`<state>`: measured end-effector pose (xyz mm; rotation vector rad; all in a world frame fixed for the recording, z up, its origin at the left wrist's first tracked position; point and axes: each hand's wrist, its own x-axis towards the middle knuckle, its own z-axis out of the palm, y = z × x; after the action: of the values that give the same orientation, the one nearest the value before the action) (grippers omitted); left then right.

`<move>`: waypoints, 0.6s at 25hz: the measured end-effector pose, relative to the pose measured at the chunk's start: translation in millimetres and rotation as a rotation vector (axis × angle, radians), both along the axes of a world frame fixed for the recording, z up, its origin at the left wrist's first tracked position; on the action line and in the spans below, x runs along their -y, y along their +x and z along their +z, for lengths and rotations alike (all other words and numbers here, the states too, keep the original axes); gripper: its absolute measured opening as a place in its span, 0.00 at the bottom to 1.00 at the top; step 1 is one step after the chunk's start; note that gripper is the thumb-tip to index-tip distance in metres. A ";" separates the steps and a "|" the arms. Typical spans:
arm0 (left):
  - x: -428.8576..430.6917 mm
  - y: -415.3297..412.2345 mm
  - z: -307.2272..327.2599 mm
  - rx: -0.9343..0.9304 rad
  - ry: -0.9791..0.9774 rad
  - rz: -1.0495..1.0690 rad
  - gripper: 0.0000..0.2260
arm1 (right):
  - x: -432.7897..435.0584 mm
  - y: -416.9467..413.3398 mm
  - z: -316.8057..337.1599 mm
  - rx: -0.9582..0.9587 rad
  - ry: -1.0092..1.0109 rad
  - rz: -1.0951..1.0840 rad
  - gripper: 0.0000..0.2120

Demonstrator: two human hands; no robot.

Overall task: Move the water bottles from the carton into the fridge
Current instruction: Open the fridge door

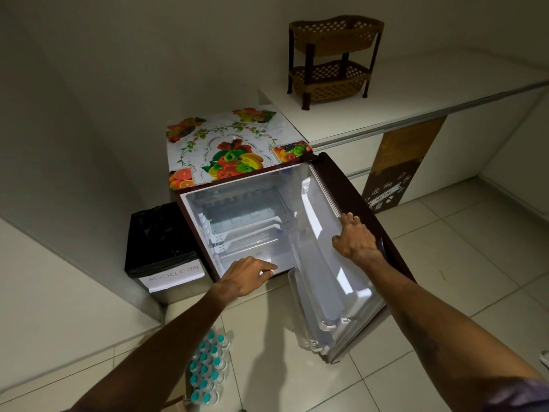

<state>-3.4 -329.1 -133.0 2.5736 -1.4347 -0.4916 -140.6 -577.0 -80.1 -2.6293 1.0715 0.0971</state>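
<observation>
Bottles stand on the floor at seven o'clock from the fridge, your right hand gripping the top edge of its open door, your left hand reaching in with fingers straight.

One fridge, one bin, one rack, roughly thirteen bottles visible

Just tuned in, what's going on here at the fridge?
A person is bent over a small fridge whose door stands wide open. Their right hand grips the top edge of the fridge door, while the left hand reaches with straight fingers into the bottom of the fridge, holding nothing. The water bottles stand grouped on the floor under the left arm; none shows inside yet. A recycle bin sits beside the fridge.
</observation>
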 end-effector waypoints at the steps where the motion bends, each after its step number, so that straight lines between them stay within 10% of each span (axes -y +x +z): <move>1: 1.1 -2.4 -2.8 0.009 0.009 0.003 0.16 | 6.6 -5.1 -2.0 -0.004 0.007 0.008 0.34; 15: 7.5 23.9 11.7 0.114 0.018 0.159 0.23 | 29.8 -11.6 -12.1 -0.156 -0.052 -0.092 0.38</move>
<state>20.6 -336.5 -121.3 2.7412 -1.2483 -0.3420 -152.2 -606.8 -92.2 -2.6496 1.2599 0.2619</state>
